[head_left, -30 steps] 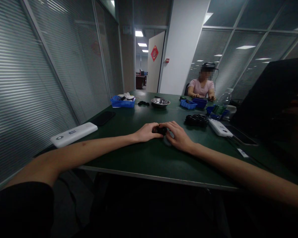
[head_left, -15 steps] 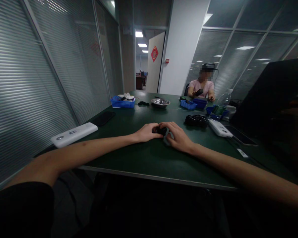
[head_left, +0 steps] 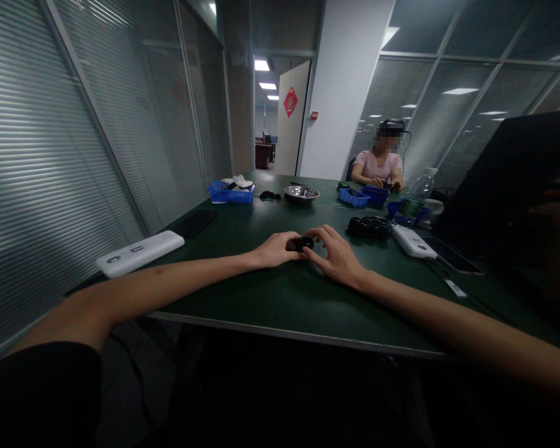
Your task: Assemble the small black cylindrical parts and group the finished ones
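Just above the green table (head_left: 261, 292), my left hand (head_left: 275, 250) is closed around one end of a small black cylindrical part (head_left: 302, 243). My right hand (head_left: 336, 256) has its thumb and index finger on the other end, which looks round. The exact kind of this part is too dark and small to make out. Beneath the right hand a greyish piece (head_left: 315, 268) shows, mostly covered by the palm.
Beyond the right hand lies a pile of black parts (head_left: 368, 228). A metal bowl (head_left: 301, 195) and a blue basket (head_left: 231, 194) stand farther back. White power banks (head_left: 140, 252) flank both arms. Across the table sits a person (head_left: 379, 165) near blue trays (head_left: 354, 198) and a bottle (head_left: 415, 193).
My right thumb has shifted up and left onto the black part, and the fingers have lifted slightly. My left hand stays put. The person opposite has lowered a dark object.
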Demonstrator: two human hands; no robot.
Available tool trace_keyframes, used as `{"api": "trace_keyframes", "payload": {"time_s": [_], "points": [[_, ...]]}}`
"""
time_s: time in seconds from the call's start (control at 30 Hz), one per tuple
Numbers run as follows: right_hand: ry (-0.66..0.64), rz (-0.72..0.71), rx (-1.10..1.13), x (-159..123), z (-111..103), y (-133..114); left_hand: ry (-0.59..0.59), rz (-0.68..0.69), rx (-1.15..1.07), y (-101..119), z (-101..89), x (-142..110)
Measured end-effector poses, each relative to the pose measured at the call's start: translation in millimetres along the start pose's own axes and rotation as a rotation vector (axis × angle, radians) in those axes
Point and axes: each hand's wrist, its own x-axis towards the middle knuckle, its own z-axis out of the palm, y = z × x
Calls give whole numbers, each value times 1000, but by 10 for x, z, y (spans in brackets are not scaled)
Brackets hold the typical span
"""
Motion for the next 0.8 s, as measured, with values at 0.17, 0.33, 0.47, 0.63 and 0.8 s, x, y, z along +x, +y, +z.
{"api": "trace_keyframes", "payload": {"time_s": [0.17,0.33,0.47,0.63,0.8], "points": [[16,11,-31,3,11,24,-7,3,-17,-3,-1,0],[2,6,-39,5,6,26,-7,5,-5,-16,0,3],[-3,3,-42,-1,8,30,-3,-2,1,-18,3,3],[-2,-8,-45,0,7,32,-5,0,-10,-21,3,3],[-29,0,-31,4,-13,3,-4,7,-11,2,2,-14]]}}
